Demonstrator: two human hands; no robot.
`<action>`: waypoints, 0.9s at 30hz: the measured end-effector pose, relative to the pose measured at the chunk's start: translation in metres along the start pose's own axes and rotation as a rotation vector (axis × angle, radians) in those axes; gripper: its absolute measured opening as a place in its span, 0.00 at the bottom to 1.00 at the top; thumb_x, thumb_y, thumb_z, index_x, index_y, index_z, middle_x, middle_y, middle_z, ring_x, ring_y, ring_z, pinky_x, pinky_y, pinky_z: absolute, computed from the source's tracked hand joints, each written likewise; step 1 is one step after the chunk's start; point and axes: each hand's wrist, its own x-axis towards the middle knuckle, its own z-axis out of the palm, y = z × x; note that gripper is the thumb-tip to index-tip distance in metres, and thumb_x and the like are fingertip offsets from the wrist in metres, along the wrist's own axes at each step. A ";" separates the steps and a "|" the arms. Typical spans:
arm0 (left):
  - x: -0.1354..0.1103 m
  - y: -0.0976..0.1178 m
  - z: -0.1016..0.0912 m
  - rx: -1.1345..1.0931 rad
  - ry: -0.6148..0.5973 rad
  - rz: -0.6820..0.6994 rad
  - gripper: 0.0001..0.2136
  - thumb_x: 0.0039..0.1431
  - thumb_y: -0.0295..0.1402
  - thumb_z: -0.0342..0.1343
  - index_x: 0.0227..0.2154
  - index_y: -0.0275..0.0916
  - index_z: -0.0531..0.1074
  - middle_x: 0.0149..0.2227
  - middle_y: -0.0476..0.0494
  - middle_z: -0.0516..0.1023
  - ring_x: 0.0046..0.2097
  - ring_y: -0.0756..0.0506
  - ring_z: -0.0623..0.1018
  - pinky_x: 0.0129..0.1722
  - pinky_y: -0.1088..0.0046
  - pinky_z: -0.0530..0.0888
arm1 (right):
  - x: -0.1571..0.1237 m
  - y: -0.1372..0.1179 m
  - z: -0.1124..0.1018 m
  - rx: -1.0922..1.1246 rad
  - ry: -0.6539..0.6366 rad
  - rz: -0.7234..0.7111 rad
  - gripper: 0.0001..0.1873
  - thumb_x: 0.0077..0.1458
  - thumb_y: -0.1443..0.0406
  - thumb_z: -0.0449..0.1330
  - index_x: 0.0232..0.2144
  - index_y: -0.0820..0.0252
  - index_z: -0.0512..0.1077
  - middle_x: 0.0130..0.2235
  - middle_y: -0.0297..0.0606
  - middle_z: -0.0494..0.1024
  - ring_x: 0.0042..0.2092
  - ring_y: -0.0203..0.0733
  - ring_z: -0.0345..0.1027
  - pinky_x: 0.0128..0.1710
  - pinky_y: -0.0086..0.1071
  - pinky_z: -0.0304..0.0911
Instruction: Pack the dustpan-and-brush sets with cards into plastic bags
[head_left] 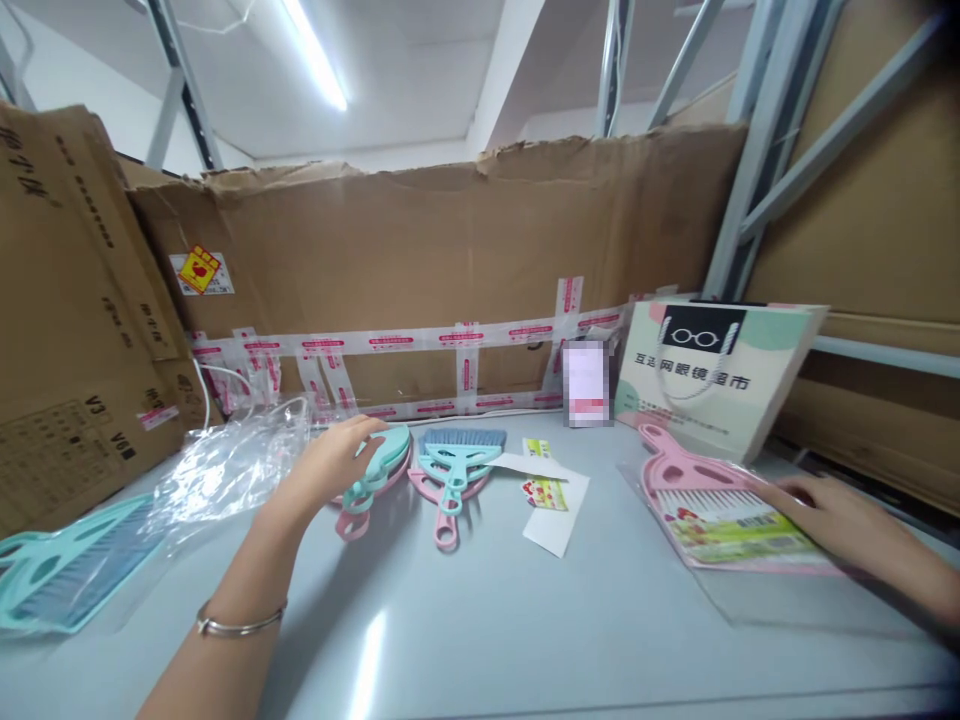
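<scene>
My left hand (pixel 341 462) is closed over the edge of a teal dustpan (pixel 390 448), which lies on a pink dustpan (pixel 354 522). My right hand (pixel 840 515) lies with fingers stretched out across a pink dustpan-and-brush set (pixel 675 470) in a clear bag. A printed green card (pixel 742 535) shows inside that bag. Between my hands sits a teal dustpan with a blue-bristled brush (pixel 457 450), stacked over another pink dustpan (pixel 446 530). Beside this stack are white paper (pixel 559 520) and loose printed cards (pixel 546 493).
At the left lie a bagged teal set (pixel 82 565) and crumpled clear plastic bags (pixel 232 465). A taped cardboard box (pixel 450 250) spans the back. A paper carrier bag (pixel 720 375) and a blurred upright phone-like rectangle (pixel 588 385) stand at the rear right of the table (pixel 465 630).
</scene>
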 end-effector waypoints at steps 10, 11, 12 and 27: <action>0.000 0.040 0.004 -0.663 0.183 -0.093 0.13 0.53 0.41 0.52 0.38 0.41 0.74 0.39 0.42 0.76 0.37 0.45 0.75 0.34 0.72 0.72 | 0.000 -0.135 -0.008 0.112 -0.081 -0.035 0.08 0.48 0.60 0.53 0.20 0.53 0.66 0.25 0.45 0.74 0.25 0.44 0.63 0.27 0.37 0.54; 0.000 0.050 0.008 -0.819 0.128 -0.157 0.15 0.52 0.42 0.53 0.41 0.41 0.72 0.40 0.41 0.75 0.36 0.45 0.76 0.32 0.73 0.72 | -0.003 -0.164 -0.002 0.158 -0.103 -0.097 0.09 0.49 0.60 0.51 0.21 0.54 0.66 0.25 0.43 0.74 0.26 0.44 0.64 0.26 0.36 0.54; -0.001 0.059 0.012 -0.986 0.047 -0.226 0.19 0.51 0.42 0.54 0.45 0.41 0.69 0.41 0.40 0.74 0.34 0.46 0.76 0.29 0.73 0.73 | -0.005 -0.192 0.006 0.199 -0.121 -0.164 0.10 0.49 0.60 0.52 0.20 0.54 0.65 0.25 0.40 0.73 0.26 0.43 0.64 0.26 0.35 0.54; 0.005 0.058 0.034 -1.486 0.467 -0.646 0.16 0.47 0.39 0.59 0.35 0.43 0.59 0.30 0.53 0.72 0.28 0.51 0.74 0.25 0.78 0.69 | -0.072 -0.291 0.066 1.066 -0.582 -0.113 0.15 0.44 0.54 0.61 0.27 0.60 0.70 0.27 0.35 0.74 0.30 0.37 0.66 0.33 0.32 0.62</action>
